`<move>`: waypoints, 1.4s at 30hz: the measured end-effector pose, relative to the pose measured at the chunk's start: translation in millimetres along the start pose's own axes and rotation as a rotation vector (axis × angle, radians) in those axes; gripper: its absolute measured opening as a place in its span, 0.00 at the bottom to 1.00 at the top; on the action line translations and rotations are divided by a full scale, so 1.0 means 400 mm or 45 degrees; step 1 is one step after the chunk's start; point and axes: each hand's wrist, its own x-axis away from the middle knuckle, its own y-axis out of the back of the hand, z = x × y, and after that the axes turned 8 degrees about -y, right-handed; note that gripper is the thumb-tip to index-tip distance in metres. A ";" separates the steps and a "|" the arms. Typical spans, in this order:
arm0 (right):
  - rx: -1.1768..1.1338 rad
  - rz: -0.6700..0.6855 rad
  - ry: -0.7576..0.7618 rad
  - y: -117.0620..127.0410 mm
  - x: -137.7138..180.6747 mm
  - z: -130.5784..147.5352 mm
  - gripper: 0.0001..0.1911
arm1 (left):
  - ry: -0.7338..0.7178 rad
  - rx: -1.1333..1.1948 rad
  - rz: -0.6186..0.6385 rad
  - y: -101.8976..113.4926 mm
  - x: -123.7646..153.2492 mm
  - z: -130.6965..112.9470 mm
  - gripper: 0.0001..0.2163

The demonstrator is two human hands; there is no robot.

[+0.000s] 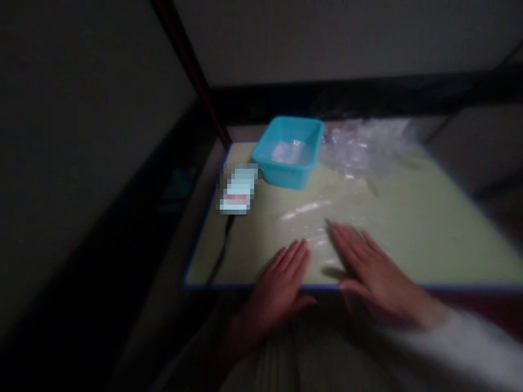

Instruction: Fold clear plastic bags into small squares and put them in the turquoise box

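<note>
Tabletop (433,228), near edge: left hand (280,280) and right hand (373,267), fingers extended, unclenched, were beside clear film (306,208) | Far edge: blue basin (285,175) stood left of crumpled plastic (363,147).

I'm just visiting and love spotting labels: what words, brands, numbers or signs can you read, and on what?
No text is readable.
Bright rectangular object: pixelated; its reddish band is illegible.
Crumpled clear plastic: small bluish mark, too blurred to read.
Flat clear plastic: glare, no lettering visible.
Blue tub: no lettering visible.
</note>
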 end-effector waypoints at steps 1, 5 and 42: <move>0.003 -0.002 0.015 -0.005 -0.006 0.003 0.46 | 0.001 0.005 0.002 -0.001 0.000 0.000 0.36; -0.004 -0.005 0.044 -0.014 -0.015 -0.006 0.44 | 0.006 0.057 0.006 0.005 0.001 -0.004 0.37; -1.066 -0.266 -0.419 0.041 -0.328 -0.237 0.11 | 0.112 0.217 -0.335 0.065 -0.144 0.186 0.10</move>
